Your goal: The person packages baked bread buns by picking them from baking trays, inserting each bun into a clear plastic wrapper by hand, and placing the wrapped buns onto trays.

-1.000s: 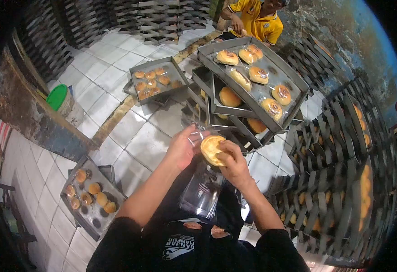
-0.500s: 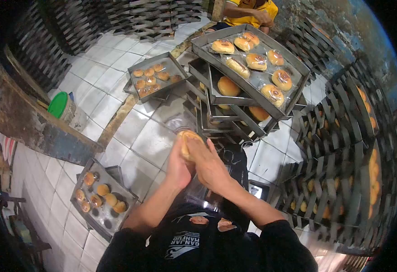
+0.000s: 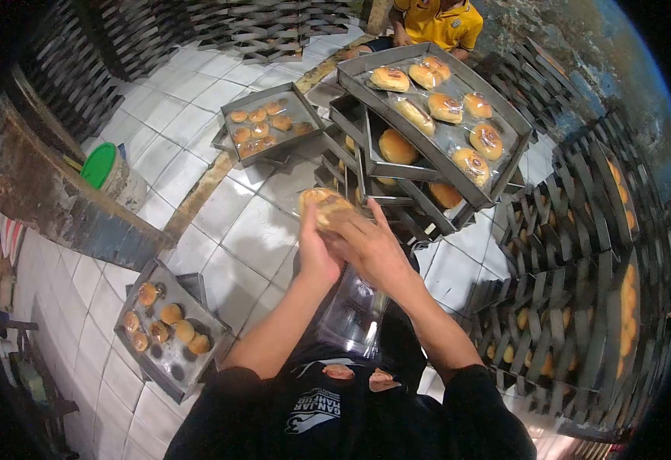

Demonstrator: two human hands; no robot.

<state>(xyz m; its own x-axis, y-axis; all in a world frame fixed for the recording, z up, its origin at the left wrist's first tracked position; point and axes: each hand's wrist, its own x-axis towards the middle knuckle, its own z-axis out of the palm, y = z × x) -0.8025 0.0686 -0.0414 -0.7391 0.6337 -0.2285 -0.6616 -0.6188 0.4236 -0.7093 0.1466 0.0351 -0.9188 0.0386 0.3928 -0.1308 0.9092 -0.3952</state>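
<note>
Between my hands is a golden bun that looks wrapped in clear plastic, held out over the floor in front of my lap. My left hand grips its near left side with the thumb up. My right hand lies across its near right side, fingers closed over it and partly hiding it. On my lap, below the hands, rests a stack of clear plastic bags. Just beyond, a metal tray of wrapped buns tops a pile of skewed trays.
Small buns lie in a tray ahead and another tray at left. A green-lidded bucket stands by a low partition. Tall tray stacks rise at right. A person in a yellow shirt sits behind the pile.
The bun has turned more sideways and shifted slightly up and right. My hands tilted with it, the right one rolling over the bun. The person in yellow lowered an arm.
</note>
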